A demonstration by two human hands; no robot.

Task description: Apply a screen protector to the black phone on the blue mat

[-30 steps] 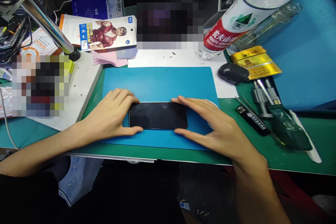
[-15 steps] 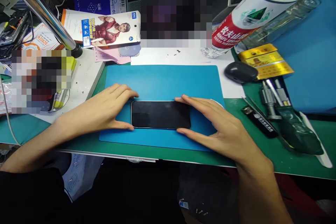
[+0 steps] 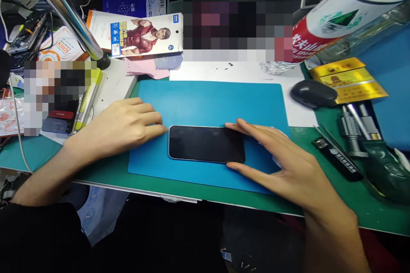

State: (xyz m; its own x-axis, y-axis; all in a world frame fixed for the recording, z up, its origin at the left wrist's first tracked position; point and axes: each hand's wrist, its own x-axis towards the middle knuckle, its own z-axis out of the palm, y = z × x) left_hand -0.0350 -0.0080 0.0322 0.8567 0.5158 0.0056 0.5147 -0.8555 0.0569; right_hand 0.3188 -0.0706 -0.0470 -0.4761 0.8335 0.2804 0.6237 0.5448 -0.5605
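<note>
A smartphone [image 3: 205, 144] with a dark screen lies flat and lengthwise on a blue mat [image 3: 205, 98]. My right hand [image 3: 282, 162] spans its right end, thumb at the near long edge and fingertips at the far one. Something white, partly hidden, shows behind that hand; I cannot make out what it is. At the phone's left end, my left hand [image 3: 128, 121] rests with its fingers curled in and close together. One of its fingertips is right by the phone's left short edge, and nothing shows in that hand.
On the right are a computer mouse [image 3: 313, 93], a gold packet [image 3: 352, 81], a black tool [image 3: 338, 158], screwdriver-like tools [image 3: 352, 132] and a leaning water bottle [image 3: 333, 21]. A metal lamp post [image 3: 77, 25] and a printed box [image 3: 147, 36] stand back left.
My left hand has drawn its fingers in from around the phone's left corners. My right hand keeps its place at the right end. The whole view has shifted slightly.
</note>
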